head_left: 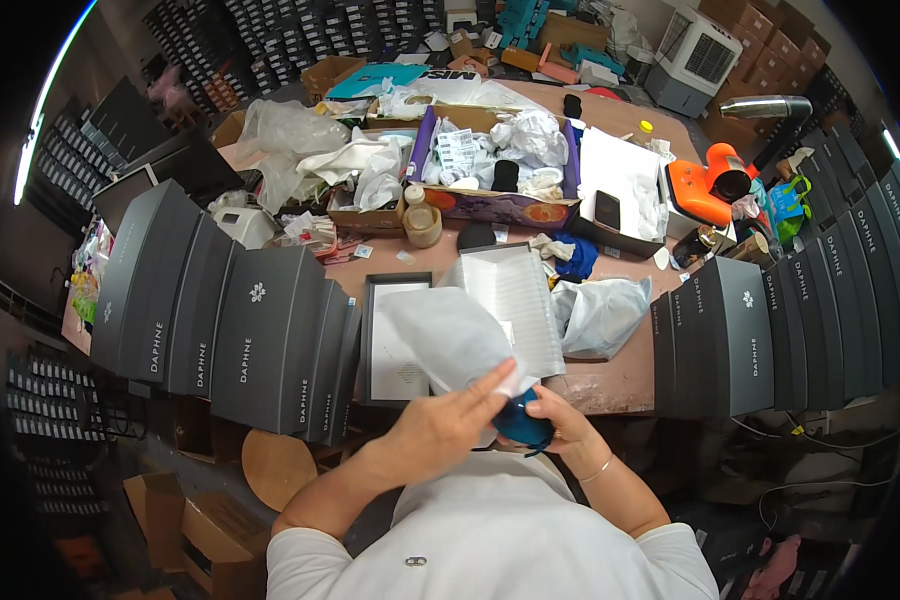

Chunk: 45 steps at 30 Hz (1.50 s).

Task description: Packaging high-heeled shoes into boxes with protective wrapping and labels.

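My left hand (440,425) pinches the edge of a whitish translucent bag (445,330) that stretches away from me over the worktable. My right hand (567,422) grips a glossy blue shoe (518,422), of which only one end shows; the rest is hidden by the bag and my fingers. Under and beyond the bag lies an open shoe box (515,290) lined with white wrapping sheet. A dark-rimmed box part (382,372) with a pale inside lies left of it. Just right of the lined box is a filled translucent bag (602,315).
Dark grey shoe boxes stand in rows at the left (255,330) and right (735,330). Behind are a purple carton (495,205) of crumpled paper, a bottle (421,225), a phone (607,210) and an orange device (698,195). A round stool (278,470) stands at lower left.
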Motion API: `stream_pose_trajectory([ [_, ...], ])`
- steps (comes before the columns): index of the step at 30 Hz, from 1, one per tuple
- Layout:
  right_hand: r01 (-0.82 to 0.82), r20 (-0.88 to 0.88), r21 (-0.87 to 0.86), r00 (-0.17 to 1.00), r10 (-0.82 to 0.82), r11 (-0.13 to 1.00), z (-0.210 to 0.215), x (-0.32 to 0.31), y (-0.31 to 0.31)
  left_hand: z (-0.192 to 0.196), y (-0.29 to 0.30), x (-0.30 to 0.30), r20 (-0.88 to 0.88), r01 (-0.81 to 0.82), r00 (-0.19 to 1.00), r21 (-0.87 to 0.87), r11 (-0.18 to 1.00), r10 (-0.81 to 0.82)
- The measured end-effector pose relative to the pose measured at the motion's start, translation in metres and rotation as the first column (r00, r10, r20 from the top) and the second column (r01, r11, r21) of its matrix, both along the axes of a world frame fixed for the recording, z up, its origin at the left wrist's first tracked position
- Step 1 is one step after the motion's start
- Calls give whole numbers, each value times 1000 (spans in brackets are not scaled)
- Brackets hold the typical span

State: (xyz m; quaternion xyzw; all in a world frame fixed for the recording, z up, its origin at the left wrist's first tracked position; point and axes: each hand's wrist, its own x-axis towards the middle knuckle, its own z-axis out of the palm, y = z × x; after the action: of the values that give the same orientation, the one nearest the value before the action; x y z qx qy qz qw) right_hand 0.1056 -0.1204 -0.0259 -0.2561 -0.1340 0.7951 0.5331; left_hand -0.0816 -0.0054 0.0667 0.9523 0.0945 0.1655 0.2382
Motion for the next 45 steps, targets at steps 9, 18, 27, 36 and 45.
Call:
stream_pose_trajectory([
  [9, 400, 597, 160, 689, -411, 903, -33, 27, 32, -49, -49, 79, 91, 165, 982, -2, 986, -164],
  [18, 71, 901, 390, -236, -365, 918, -3, 45, 40, -59, -52, 87, 431, -158, 729, -650, 743, 532],
  [27, -310, 825, 564, 197, -529, 765, -42, -24, 74, -141, 45, 17, -168, 380, 598, -802, -462, 783],
  [36, 662, 677, 214, 430, -597, 718, -44, -5, 68, -133, 15, 63, 94, -113, 877, -913, 392, 471],
  [45, 464, 633, 54, 669, -390, 884, -98, 84, 74, -239, 28, 0, -658, -292, 745, -475, -830, 115],
])
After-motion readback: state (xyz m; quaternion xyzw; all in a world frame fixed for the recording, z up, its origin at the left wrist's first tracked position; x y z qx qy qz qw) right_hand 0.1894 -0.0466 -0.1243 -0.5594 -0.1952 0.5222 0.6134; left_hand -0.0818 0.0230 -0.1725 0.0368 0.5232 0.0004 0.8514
